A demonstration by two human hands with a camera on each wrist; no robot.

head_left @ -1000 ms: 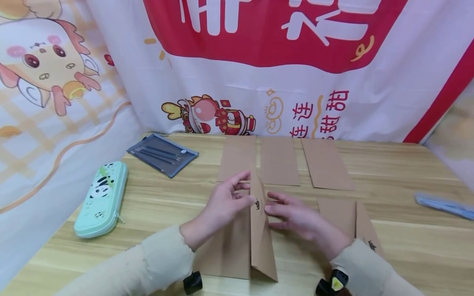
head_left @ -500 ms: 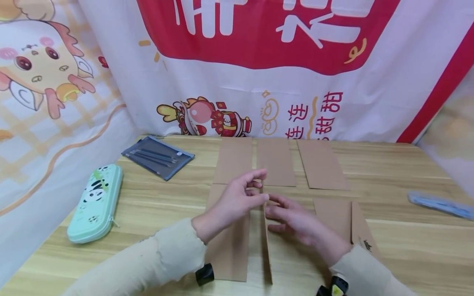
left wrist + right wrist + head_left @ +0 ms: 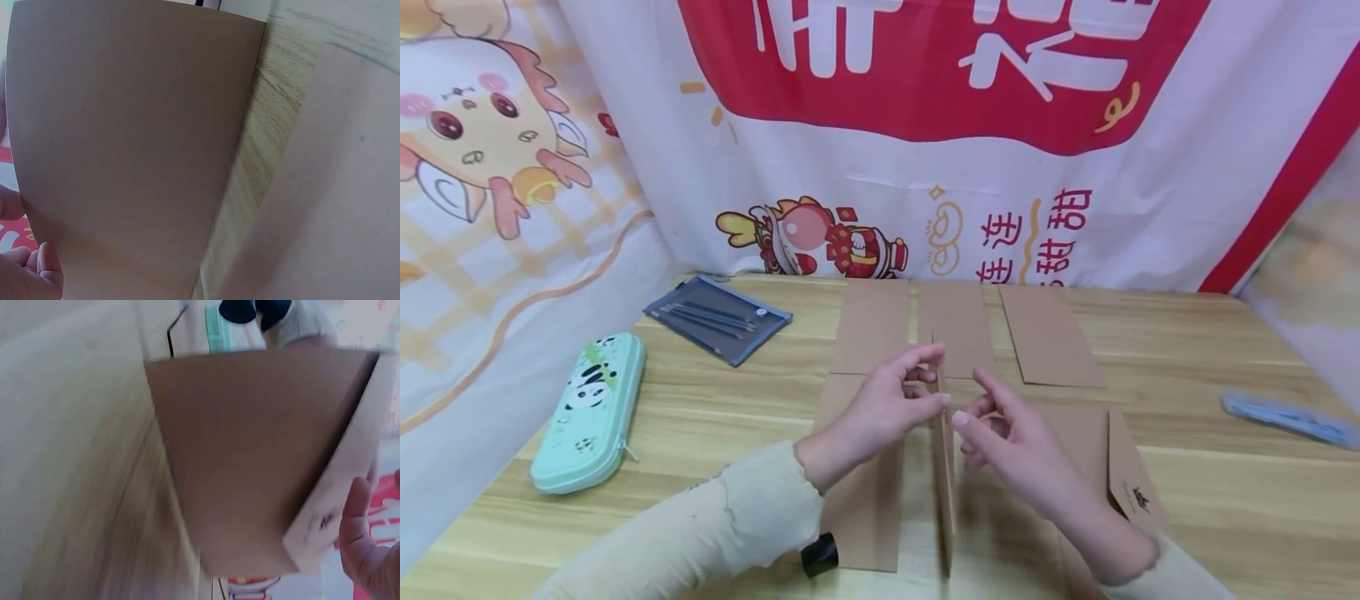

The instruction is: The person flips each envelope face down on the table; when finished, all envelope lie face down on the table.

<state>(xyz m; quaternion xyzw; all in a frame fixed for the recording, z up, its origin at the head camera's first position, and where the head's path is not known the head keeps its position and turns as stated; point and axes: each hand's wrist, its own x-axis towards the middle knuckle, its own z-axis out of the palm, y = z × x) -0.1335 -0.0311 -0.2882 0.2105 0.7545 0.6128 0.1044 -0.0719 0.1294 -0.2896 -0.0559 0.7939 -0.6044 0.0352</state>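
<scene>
My left hand [image 3: 883,408] pinches the upper edge of a brown kraft-paper piece [image 3: 945,492], which stands on edge, nearly end-on in the head view. In the left wrist view its plain face fills the middle, with left fingertips [image 3: 50,259] at its edge. The right wrist view shows its folded flap [image 3: 328,515] with a small black mark. Beside its right face is my right hand [image 3: 1026,450], fingers loosely bent and holding nothing; whether they touch it I cannot tell. A flat brown piece [image 3: 865,517] lies under my left forearm.
Three brown rectangles [image 3: 955,312] lie along the back of the wooden table [image 3: 1210,350]. At the right lies another flapped brown piece [image 3: 1138,483], beyond it a pale blue object [image 3: 1288,417]. On the left are a mint panda case [image 3: 587,417] and a dark zip pouch [image 3: 718,321] of pencils.
My left hand has brought the brown piece rightward, away from the flat one, and turned it edge-on. My right hand has come off its edge, rotated and spread its fingers.
</scene>
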